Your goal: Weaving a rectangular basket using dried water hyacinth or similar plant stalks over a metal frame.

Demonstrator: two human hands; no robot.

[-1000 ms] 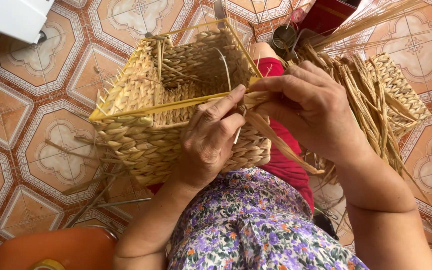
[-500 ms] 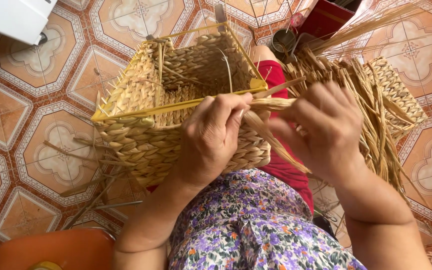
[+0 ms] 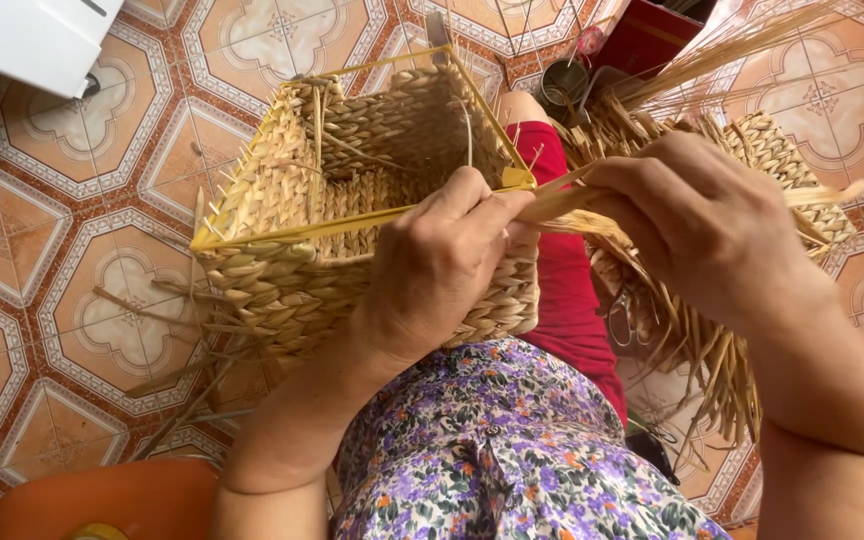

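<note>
A square woven straw basket [image 3: 282, 200] with a yellow wire rim rests on my lap. My left hand [image 3: 442, 265] grips its near right corner, thumb and fingers pinching the rim and a flat straw strand [image 3: 562, 200]. My right hand [image 3: 697, 225] holds the same strand just right of the corner, fingers closed around it. The strand runs on past my right hand toward the right. Loose straw ends stick out along the basket's rim and lower left side.
A bundle of dry straw [image 3: 692, 340] lies by my right leg, over a second woven piece [image 3: 792, 160]. A metal cup [image 3: 564, 85] and red box [image 3: 652, 35] stand behind. A white object [image 3: 22, 35] sits top left, an orange stool [image 3: 92, 500] bottom left. Patterned tiles surround.
My right hand has pulled away from the basket to the right, drawing the strand taut. My left hand has slid up to the rim's corner.
</note>
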